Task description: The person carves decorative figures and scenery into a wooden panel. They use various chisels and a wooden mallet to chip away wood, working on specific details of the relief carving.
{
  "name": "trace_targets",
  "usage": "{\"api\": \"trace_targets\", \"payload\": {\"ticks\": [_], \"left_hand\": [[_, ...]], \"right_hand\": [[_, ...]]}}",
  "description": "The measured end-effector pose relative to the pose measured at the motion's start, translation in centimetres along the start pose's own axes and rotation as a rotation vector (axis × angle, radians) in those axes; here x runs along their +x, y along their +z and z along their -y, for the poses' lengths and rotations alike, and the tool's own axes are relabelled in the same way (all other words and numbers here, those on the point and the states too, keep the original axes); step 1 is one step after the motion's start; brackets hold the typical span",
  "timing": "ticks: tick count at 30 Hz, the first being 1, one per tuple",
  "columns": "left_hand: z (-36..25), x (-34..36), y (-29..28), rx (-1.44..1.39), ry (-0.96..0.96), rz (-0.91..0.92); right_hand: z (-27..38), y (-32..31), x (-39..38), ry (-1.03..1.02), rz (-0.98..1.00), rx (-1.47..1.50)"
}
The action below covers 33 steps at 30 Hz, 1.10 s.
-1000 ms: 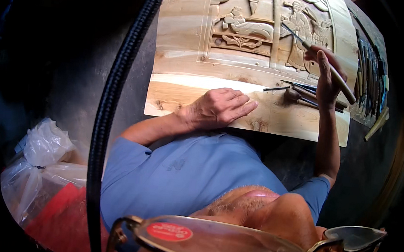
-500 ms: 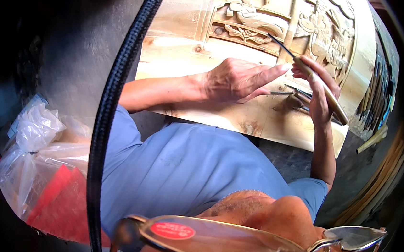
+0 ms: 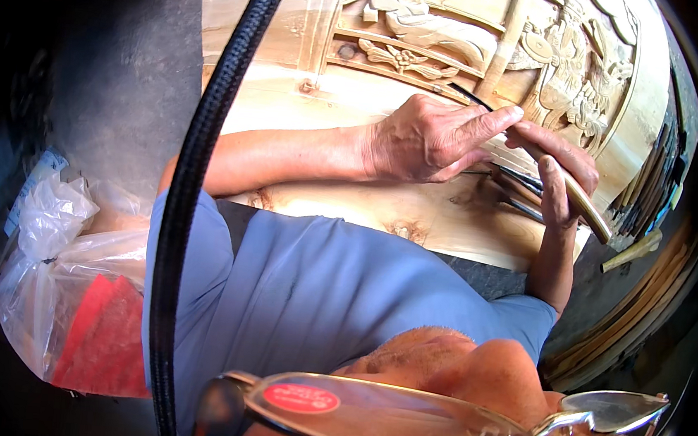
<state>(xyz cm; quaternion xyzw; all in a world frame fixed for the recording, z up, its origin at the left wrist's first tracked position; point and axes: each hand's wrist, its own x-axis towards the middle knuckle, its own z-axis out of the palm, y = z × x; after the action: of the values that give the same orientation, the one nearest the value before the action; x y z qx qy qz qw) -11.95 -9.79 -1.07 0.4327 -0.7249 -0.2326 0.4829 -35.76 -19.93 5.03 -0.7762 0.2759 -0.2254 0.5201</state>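
My right hand (image 3: 568, 166) is wrapped round the wooden handle of a carving chisel (image 3: 587, 209), whose butt sticks out below the palm. The chisel's thin dark blade slants up and left, its tip at the relief near a carved scroll ornament (image 3: 408, 59). My left hand (image 3: 435, 138) is closed at the chisel's shaft, its index finger lying across it close to the right fingertips; its thumb is hidden. Under both hands lies a pale wooden panel (image 3: 359, 107), carved with figures (image 3: 561, 66) in its upper part.
Several loose carving tools (image 3: 522, 187) lie on the panel under my right hand. More tools (image 3: 647, 173) are lined up at the right edge, above curved wooden strips (image 3: 626, 325). A tied clear plastic bag (image 3: 53, 234) stands at left. A black braided cord (image 3: 197, 147) crosses the view.
The left hand has moved right and onto the chisel's shaft, meeting the right hand. The chisel has shifted slightly down and left against the relief. The view has shifted.
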Motion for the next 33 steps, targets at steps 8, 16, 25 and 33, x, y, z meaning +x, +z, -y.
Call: {"api": "trace_targets", "payload": {"ticks": [8,16,25,33], "left_hand": [[0.0,1.2,1.7,-0.012,-0.029,0.038],[0.4,1.5,1.7,-0.042,-0.067,0.113],[0.9,1.5,1.7,-0.059,-0.097,0.128],[1.0,1.8,1.8,-0.034,-0.082,0.138]], "right_hand": [[0.2,-1.3,-1.0,0.129,-0.066,0.075],[-0.1,-1.9,-0.8,0.102,-0.048,0.015],[-0.8,-2.1,-0.6,0.147,-0.044,0.043],[-1.1,-2.1,-0.9,0.196,-0.065,0.078]]}}
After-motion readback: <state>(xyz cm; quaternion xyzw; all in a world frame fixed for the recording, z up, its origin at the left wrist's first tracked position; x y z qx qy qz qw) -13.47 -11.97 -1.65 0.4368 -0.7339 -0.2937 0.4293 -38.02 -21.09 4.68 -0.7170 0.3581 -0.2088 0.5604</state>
